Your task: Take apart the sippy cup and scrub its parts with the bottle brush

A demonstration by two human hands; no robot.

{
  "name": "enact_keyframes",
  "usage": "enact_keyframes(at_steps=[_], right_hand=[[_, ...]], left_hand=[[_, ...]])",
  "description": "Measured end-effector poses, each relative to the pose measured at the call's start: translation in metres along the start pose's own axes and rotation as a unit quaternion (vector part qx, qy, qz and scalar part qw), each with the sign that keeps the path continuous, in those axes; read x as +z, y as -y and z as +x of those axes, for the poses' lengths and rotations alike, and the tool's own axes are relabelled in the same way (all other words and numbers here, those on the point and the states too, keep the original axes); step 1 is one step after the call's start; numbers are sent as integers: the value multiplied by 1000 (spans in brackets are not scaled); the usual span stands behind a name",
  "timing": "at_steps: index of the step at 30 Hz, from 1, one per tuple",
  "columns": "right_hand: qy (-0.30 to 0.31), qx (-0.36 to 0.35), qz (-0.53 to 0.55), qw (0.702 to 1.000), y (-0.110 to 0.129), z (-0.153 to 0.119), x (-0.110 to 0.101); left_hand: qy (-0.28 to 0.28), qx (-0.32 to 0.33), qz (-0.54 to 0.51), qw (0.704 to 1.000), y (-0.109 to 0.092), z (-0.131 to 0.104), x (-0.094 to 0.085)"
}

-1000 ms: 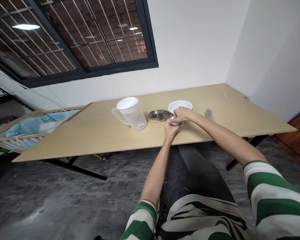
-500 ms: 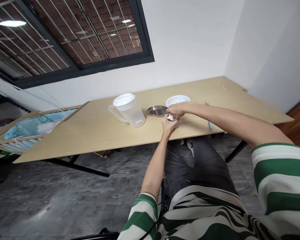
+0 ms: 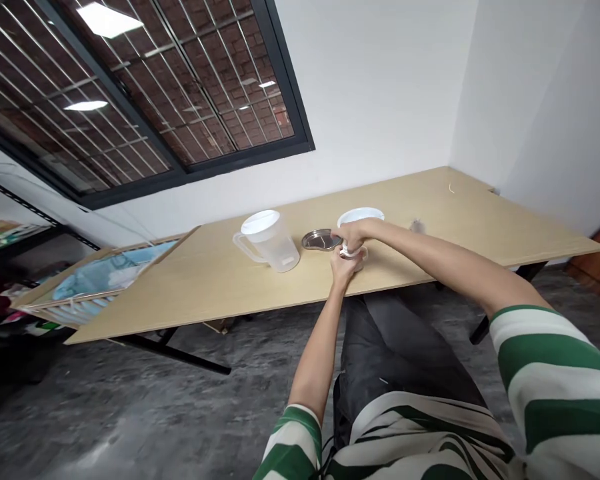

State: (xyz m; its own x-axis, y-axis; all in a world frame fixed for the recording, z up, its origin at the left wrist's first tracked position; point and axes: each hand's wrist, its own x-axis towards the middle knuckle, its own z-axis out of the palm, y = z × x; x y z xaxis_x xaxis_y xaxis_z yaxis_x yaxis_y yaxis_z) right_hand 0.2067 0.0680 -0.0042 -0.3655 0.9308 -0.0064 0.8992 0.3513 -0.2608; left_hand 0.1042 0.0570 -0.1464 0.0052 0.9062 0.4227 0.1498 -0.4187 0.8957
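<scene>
My left hand [image 3: 344,268] is closed around a small light-coloured vessel [image 3: 360,259] near the table's front edge. A curved part like a handle shows on the vessel's right side. Just above, my right hand [image 3: 353,235] is closed on a white piece [image 3: 349,252] at the vessel's top; my fingers hide most of both, so their exact kind is unclear. Behind my right hand is a white bowl [image 3: 360,214], partly covered. A shiny metal tray [image 3: 320,239] lies just left of my hands. Further left stands a translucent lidded pitcher [image 3: 275,243], its handle facing left.
Right of the bowl, a small clear object [image 3: 417,227] lies beyond my forearm. A wooden-framed crib [image 3: 115,273] with light-blue cloth adjoins the table [image 3: 200,287] on the left. The wall and barred window [image 3: 180,100] rise behind the table.
The camera view has shifted, so the table sits lower and further right. Both hands stay together on the vessel. A blue stick-like item near my right forearm is now out of sight.
</scene>
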Motion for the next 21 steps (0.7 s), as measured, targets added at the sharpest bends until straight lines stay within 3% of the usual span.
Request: enact_keyframes(at_steps=[5, 13, 21], right_hand=[[23, 21, -37, 999, 7, -12, -6], [-44, 8, -3, 999, -7, -35, -35], [-87, 21, 81, 993, -28, -37, -5]], left_hand=[[10, 20, -2, 1000, -1, -1, 0], [-19, 83, -7, 996, -4, -3, -3], [-32, 159, -14, 987, -7, -3, -4]])
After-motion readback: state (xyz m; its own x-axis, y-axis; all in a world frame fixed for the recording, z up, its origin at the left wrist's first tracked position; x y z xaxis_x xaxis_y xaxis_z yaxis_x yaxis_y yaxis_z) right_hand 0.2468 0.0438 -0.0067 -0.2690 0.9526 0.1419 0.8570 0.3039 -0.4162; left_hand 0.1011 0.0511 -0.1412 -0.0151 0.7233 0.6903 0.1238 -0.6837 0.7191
